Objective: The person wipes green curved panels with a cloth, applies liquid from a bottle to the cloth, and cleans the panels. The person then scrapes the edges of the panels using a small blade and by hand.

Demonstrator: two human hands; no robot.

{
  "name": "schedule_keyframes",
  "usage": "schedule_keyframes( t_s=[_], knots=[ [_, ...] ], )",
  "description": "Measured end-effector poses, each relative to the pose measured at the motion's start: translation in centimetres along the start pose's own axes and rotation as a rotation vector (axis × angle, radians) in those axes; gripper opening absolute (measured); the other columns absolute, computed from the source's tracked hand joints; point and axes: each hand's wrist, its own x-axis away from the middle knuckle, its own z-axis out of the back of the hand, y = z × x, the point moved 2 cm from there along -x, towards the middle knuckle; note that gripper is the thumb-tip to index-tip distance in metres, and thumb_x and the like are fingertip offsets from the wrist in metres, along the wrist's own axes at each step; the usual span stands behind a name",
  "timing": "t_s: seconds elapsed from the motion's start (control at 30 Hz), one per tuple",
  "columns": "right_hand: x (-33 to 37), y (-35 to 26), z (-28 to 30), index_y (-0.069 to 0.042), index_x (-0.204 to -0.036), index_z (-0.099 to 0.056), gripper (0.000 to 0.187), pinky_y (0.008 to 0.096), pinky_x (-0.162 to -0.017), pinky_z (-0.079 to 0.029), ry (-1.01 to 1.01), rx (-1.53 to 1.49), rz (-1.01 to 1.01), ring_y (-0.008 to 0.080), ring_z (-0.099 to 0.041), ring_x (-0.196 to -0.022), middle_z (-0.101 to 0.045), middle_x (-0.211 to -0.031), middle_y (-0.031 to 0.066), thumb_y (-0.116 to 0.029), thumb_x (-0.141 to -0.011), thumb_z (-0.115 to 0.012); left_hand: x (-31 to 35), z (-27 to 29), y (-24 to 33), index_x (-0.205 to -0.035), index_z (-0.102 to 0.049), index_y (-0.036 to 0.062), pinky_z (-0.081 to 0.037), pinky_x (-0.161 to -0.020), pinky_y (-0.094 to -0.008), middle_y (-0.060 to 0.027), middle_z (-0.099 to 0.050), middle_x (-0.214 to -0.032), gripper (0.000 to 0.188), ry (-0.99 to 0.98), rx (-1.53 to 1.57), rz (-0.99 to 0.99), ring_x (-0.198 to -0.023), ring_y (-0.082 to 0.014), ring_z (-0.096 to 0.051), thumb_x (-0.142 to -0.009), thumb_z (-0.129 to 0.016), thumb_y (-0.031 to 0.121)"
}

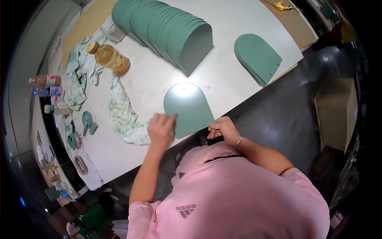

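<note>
A flat green panel [189, 107] with one rounded end lies on the white table in front of me, small holes along its straight near edge. At its left edge is my left hand [161, 129], fingers curled and slightly blurred; a small dark tip shows by them, but what they hold is unclear. My right hand [224, 130] pinches the panel's near right corner. Beyond it, a long row of matching green panels [159, 30] leans together on edge. A smaller pile of green panels [258, 57] lies flat to the right.
To the left, a stained rag [121, 113] and a crumpled cloth [77, 75] lie around a bottle of amber liquid [109, 57]. Several smaller bottles [45, 81], a green round lid [87, 119] and a tape roll [80, 165] sit farther left. A cardboard box [336, 113] stands right.
</note>
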Motion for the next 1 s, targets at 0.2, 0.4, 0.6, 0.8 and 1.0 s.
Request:
schedule_keyframes(
  t_s=[0.2, 0.4, 0.6, 0.8, 1.0],
  knots=[
    [0.1, -0.2, -0.7, 0.007, -0.084, -0.061, 0.026, 0.0310, -0.058, -0.057, 0.031, -0.012, -0.008, 0.0260, -0.069, -0.059, -0.064, -0.064, 0.0142, -0.017, -0.095, -0.062, -2.7, 1.9, -8.3, -0.089, -0.072, 0.0104, -0.047, -0.060, -0.0356, -0.0042, -0.060, -0.080, 0.021, 0.131, -0.193, 0.146, -0.074, -0.0245, -0.057, -0.070, -0.070, 0.004],
    [1.3, -0.2, -0.6, 0.008, -0.085, -0.063, 0.027, 0.0330, -0.060, -0.057, 0.039, -0.143, -0.054, 0.0260, -0.070, -0.064, -0.065, -0.068, 0.0153, -0.018, -0.093, -0.063, -1.7, 4.5, -13.0, -0.116, -0.068, 0.0138, -0.050, -0.079, -0.0367, -0.0072, -0.063, -0.108, 0.040, 0.069, -0.442, 0.295, -0.098, -0.0262, -0.059, -0.077, -0.072, 0.008],
    [2.7, -0.9, -1.9, 0.004, -0.080, -0.065, 0.025, 0.0312, -0.064, -0.058, -0.093, -0.034, 0.001, 0.0230, -0.069, -0.066, -0.066, -0.071, 0.0128, -0.020, -0.087, -0.070, 5.9, 7.7, -16.0, -0.131, -0.061, 0.0167, -0.049, -0.087, -0.0381, -0.0120, -0.058, -0.124, 0.051, -0.081, -0.644, 0.617, -0.107, -0.0297, -0.057, -0.082, -0.068, 0.011],
    [1.4, -1.3, -3.6, 0.004, -0.090, -0.068, 0.022, 0.0309, -0.073, -0.060, -0.048, 0.032, 0.042, 0.0212, -0.072, -0.080, -0.068, -0.084, 0.0121, -0.018, -0.092, -0.068, 2.7, 11.6, -11.7, -0.123, -0.064, 0.0085, -0.050, -0.082, -0.0372, -0.0090, -0.062, -0.107, 0.037, 0.055, -0.063, 0.866, -0.093, -0.0258, -0.062, -0.086, -0.059, 0.005],
    [4.0, -4.5, -9.3, 0.002, -0.124, -0.054, 0.044, 0.0314, -0.079, -0.055, 0.092, -0.008, 0.440, 0.0185, -0.065, -0.093, -0.064, -0.109, 0.0086, -0.001, -0.082, -0.065, -3.7, 4.5, 4.8, -0.118, -0.064, 0.0113, -0.031, -0.107, -0.0550, -0.0100, -0.057, -0.128, 0.035, -0.142, 0.348, -0.026, -0.125, -0.0284, -0.049, -0.084, -0.062, 0.019]
  ],
)
